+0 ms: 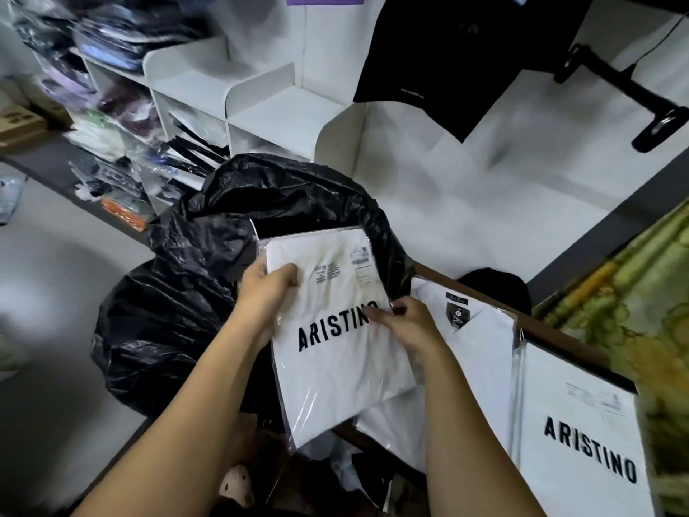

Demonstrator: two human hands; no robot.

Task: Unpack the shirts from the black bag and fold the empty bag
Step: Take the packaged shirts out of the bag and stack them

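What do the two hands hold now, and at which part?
One packaged white shirt marked ARISTINO, over the black bag. The left hand grips its left edge near the top; the right hand grips its right edge about midway.

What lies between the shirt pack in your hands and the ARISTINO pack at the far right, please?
In the head view, another wrapped white shirt, its collar and dark tag showing, lies between the held pack and the far-right ARISTINO pack.

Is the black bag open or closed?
Open: the mouth of the black bag gapes; the left hand and right hand hold a wrapped white shirt at it.
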